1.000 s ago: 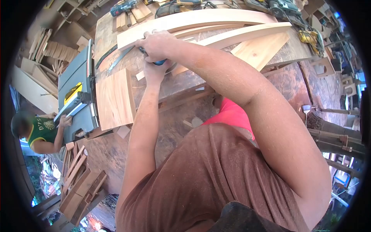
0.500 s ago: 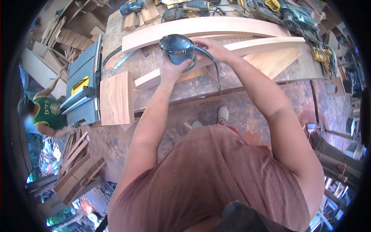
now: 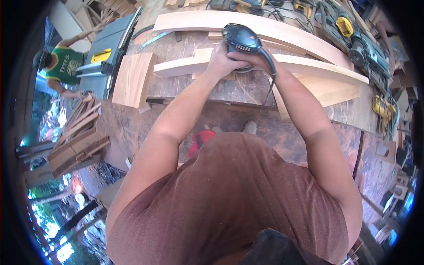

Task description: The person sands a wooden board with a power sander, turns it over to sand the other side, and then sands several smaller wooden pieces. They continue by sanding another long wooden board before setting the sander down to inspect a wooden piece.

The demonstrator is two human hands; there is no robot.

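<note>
A dark blue power sander (image 3: 242, 39) with a black cord stands over the nearer curved wooden board (image 3: 318, 66), around its left-middle part. My left hand (image 3: 222, 62) is closed around the left side of the sander's body. From the right, my right hand (image 3: 258, 59) grips the same sander, its fingers wrapped low on the body next to the cord. Whether the sanding pad touches the board is hidden by my hands. Behind it lies a second, wider curved board (image 3: 282, 32). A triangular light wood piece (image 3: 327, 89) lies right of my hands.
A thick wooden block (image 3: 132, 81) sits at the bench's left end, beside a table saw (image 3: 99, 70). A person in a green top (image 3: 66, 66) is at that saw. Power tools and cords, including a yellow tool (image 3: 344, 26), crowd the back right. Scrap wood (image 3: 79, 141) lies left.
The view has shifted. The sander has moved right along the nearer board with both hands. My right hand has come from behind the sander to its lower right side.
</note>
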